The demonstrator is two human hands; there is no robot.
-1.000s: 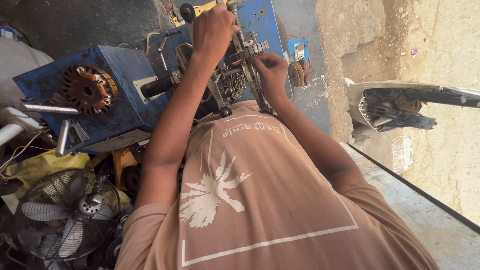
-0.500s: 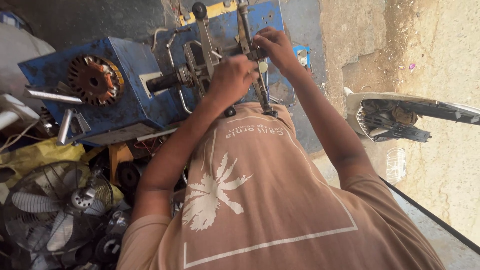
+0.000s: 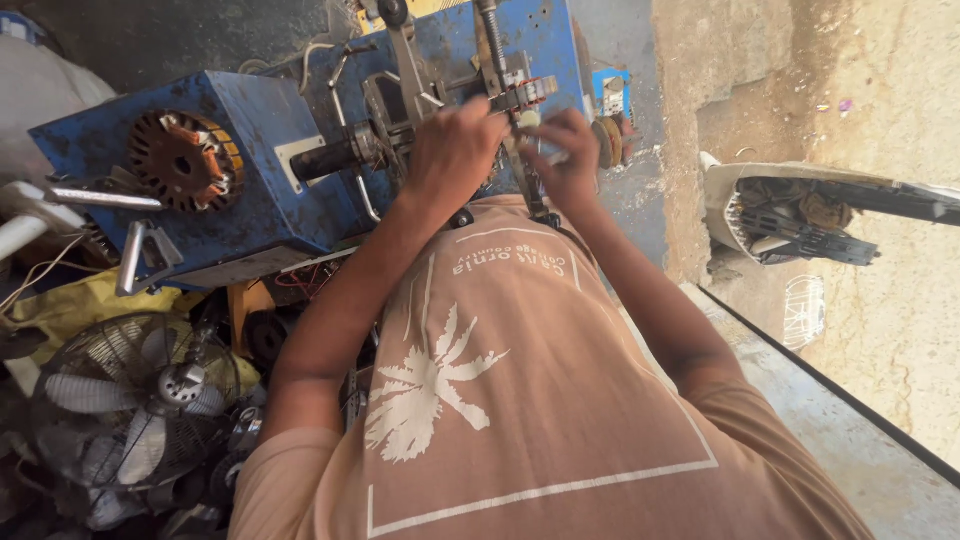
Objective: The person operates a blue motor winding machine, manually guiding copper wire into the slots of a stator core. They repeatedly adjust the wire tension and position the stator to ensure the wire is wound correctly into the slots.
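Hands meet at the middle of a blue coil-winding machine (image 3: 270, 150), seen from above past a tan shirt with a white palm-tree print (image 3: 520, 400). The left hand (image 3: 452, 152) lies curled over the machine's metal frame, knuckles up; its grip is pressed around something beneath the palm, though what it pinches cannot be told. The right hand (image 3: 568, 150) sits just beside it, fingers bent together on the upright metal winding bar (image 3: 505, 100) and a small pale piece near it; whether that grip is fully pressed cannot be told either. Just above both hands, a small red-and-white coil former (image 3: 535, 90) sits on the bar. Left of the left hand, a dark shaft (image 3: 325, 158) juts from the machine's face, and further left a copper-wound stator (image 3: 185, 160) sits in the blue housing. Well below the left hand, a caged table fan (image 3: 130, 410) lies among dark scrap and yellow cloth. Right of the right hand, well apart, a broken white casing (image 3: 790, 210) rests against a sandy wall.
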